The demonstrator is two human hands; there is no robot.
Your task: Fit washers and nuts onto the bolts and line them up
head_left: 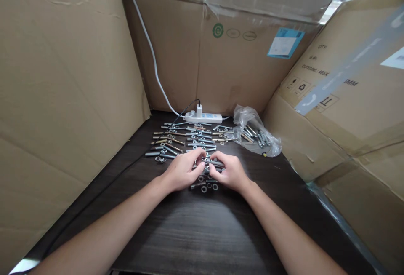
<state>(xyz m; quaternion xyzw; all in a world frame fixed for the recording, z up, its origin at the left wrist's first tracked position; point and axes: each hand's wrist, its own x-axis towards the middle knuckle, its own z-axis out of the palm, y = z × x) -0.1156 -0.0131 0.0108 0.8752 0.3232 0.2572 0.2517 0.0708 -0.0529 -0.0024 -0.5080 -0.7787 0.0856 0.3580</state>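
Cardboard walls [176, 60], dark tabletop [195, 228], white power strip [212, 118] behind metal bolts [201, 145]

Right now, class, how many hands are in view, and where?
2: the left hand and the right hand, close together among the metal bolts. No other hand shows.

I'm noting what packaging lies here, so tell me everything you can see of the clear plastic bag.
The bag looks like thin, clear plastic, crumpled, its far end rising in loose folds. It lies on the dark table, right of the laid-out metal parts. Bolt-like metal pieces show through it, and a small yellow piece shows at its near edge. Where its mouth is, I cannot tell. Neither the left hand nor the right hand touches it.
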